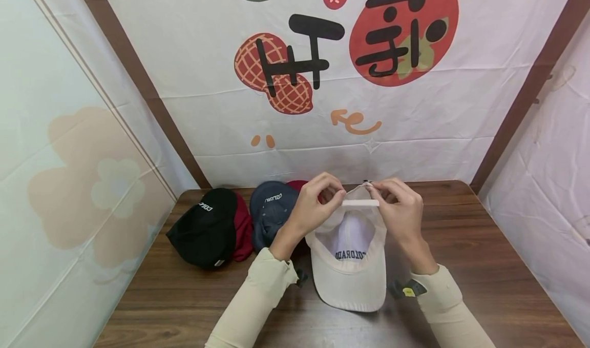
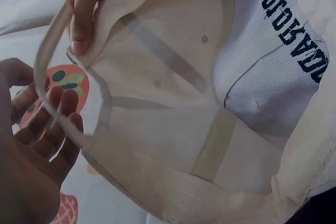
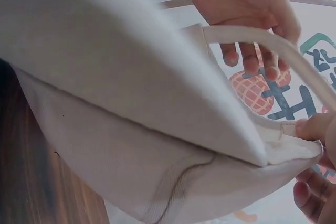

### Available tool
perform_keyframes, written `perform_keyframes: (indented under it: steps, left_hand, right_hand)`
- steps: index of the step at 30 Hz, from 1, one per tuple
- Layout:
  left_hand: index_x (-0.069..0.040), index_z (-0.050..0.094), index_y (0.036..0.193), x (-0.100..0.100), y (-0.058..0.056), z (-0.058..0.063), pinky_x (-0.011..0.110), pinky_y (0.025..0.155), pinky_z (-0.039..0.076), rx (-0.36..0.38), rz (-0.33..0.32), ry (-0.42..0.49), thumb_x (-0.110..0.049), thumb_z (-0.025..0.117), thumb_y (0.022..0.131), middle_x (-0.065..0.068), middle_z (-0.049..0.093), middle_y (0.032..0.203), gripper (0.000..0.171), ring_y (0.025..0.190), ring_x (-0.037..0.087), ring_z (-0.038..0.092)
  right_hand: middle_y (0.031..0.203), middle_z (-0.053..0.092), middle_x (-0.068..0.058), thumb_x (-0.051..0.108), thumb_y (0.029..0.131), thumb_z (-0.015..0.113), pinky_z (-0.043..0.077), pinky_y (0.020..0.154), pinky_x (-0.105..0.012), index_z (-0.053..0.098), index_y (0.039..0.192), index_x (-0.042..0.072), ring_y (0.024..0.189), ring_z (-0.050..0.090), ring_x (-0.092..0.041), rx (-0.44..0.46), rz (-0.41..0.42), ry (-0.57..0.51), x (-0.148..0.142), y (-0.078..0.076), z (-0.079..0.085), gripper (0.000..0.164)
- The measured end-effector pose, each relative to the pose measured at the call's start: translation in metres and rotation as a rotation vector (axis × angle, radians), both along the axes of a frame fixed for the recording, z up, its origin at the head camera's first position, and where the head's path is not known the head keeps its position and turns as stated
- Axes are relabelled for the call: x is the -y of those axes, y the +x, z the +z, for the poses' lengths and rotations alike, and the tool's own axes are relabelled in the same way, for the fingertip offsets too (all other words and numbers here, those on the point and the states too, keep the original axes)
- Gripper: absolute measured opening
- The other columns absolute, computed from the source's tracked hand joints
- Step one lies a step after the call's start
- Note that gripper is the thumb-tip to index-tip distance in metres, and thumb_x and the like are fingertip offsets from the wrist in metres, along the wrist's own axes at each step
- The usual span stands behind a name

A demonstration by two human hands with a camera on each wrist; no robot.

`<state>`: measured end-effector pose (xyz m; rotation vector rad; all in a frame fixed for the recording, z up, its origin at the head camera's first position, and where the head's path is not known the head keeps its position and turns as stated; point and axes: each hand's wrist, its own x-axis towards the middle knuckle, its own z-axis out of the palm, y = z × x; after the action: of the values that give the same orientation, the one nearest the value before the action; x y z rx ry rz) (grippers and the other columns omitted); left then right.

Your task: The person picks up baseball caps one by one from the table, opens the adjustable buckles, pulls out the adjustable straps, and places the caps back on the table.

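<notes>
The white cap (image 1: 348, 286) is held over the table (image 1: 465, 245), brim toward six o'clock, back opening toward twelve. Work on it looks unfinished: the strap (image 1: 360, 203) already bridges the opening, but whether it is fully fastened I cannot tell. The right hand (image 1: 401, 209), at one o'clock, pinches the back edge between thumb and fingers. The left hand (image 1: 318, 204), at eleven, has fingers loosely bent and slightly spread at the strap; whether they grip it is unclear. A blue cap (image 1: 272, 212) lies toward ten.
</notes>
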<state>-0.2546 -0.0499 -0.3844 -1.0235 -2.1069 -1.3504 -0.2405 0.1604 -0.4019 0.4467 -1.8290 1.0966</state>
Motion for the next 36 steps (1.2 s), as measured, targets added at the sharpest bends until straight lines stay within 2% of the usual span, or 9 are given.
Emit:
perform_keyframes:
  steps: [4,7,14,17,20,24,28,32,36]
  left_hand:
    - [-0.016,0.068,0.092,0.000,0.000,0.001,0.022,0.060,0.050,0.026,0.039,-0.018,-0.022,0.064,0.095,-0.004,0.062,0.091,0.008,0.067,0.007,0.055]
    - [-0.019,0.067,0.093,0.000,0.000,0.002,0.021,0.062,0.050,0.068,0.077,-0.064,-0.023,0.064,0.095,-0.006,0.060,0.091,0.006,0.069,0.006,0.056]
    - [-0.018,0.066,0.098,-0.002,0.000,0.001,0.019,0.067,0.051,0.162,0.155,-0.213,-0.026,0.069,0.091,-0.006,0.059,0.093,0.011,0.075,0.004,0.056]
    - [-0.018,0.066,0.098,-0.004,0.001,0.001,0.019,0.066,0.049,0.166,0.180,-0.263,-0.027,0.072,0.089,-0.006,0.057,0.091,0.015,0.074,0.005,0.054]
    - [-0.017,0.067,0.097,-0.005,0.001,0.001,0.020,0.065,0.047,0.147,0.196,-0.286,-0.023,0.072,0.089,-0.005,0.058,0.088,0.012,0.073,0.007,0.052]
    - [-0.016,0.070,0.093,-0.005,0.000,0.001,0.019,0.064,0.048,0.125,0.204,-0.257,-0.016,0.068,0.091,-0.005,0.060,0.086,0.003,0.072,0.005,0.054]
    - [-0.016,0.071,0.090,-0.004,0.000,0.000,0.018,0.063,0.050,0.107,0.199,-0.190,-0.014,0.066,0.092,-0.004,0.061,0.086,0.005,0.070,0.004,0.056]
    - [-0.015,0.071,0.090,-0.003,0.000,0.000,0.018,0.064,0.051,0.089,0.208,-0.137,-0.013,0.066,0.092,-0.003,0.061,0.085,0.006,0.070,0.004,0.057]
    - [-0.016,0.071,0.089,-0.003,0.000,0.000,0.018,0.065,0.052,0.090,0.230,-0.108,-0.014,0.065,0.092,-0.004,0.060,0.084,0.007,0.071,0.004,0.059]
  right_hand:
    - [0.074,0.071,-0.005,0.000,0.075,0.082,0.045,0.052,-0.013,0.077,0.083,0.005,0.059,0.053,-0.001,-0.011,0.022,-0.008,0.002,0.001,0.001,0.010]
    - [0.074,0.071,-0.006,-0.002,0.074,0.081,0.045,0.052,-0.013,0.077,0.083,0.004,0.059,0.053,0.000,-0.010,0.037,-0.002,0.002,0.002,0.003,0.011]
    - [0.079,0.072,0.000,0.004,0.076,0.082,0.045,0.054,-0.011,0.078,0.087,0.010,0.060,0.055,0.001,0.002,0.090,0.015,0.002,0.007,0.006,0.013]
    - [0.081,0.072,0.000,0.003,0.075,0.082,0.044,0.054,-0.010,0.078,0.089,0.011,0.061,0.056,-0.001,0.000,0.123,0.022,0.003,0.009,0.006,0.016]
    - [0.081,0.072,-0.003,-0.001,0.074,0.082,0.043,0.053,-0.010,0.077,0.087,0.008,0.060,0.055,-0.002,-0.012,0.139,0.031,0.006,0.012,0.010,0.016]
    - [0.079,0.071,-0.008,-0.007,0.073,0.080,0.042,0.053,-0.010,0.076,0.084,0.001,0.059,0.055,-0.003,-0.025,0.147,0.039,0.013,0.022,0.021,0.015]
    - [0.077,0.069,-0.013,-0.012,0.070,0.079,0.042,0.053,-0.010,0.074,0.083,-0.002,0.059,0.056,-0.004,-0.031,0.149,0.041,0.017,0.031,0.030,0.017]
    - [0.077,0.067,-0.014,-0.014,0.070,0.078,0.043,0.053,-0.010,0.073,0.083,-0.002,0.059,0.056,-0.004,-0.029,0.148,0.043,0.018,0.032,0.030,0.019]
    - [0.078,0.068,-0.012,-0.011,0.072,0.079,0.044,0.052,-0.013,0.073,0.085,-0.002,0.057,0.057,-0.011,-0.002,0.139,0.057,0.019,0.035,0.029,0.017]
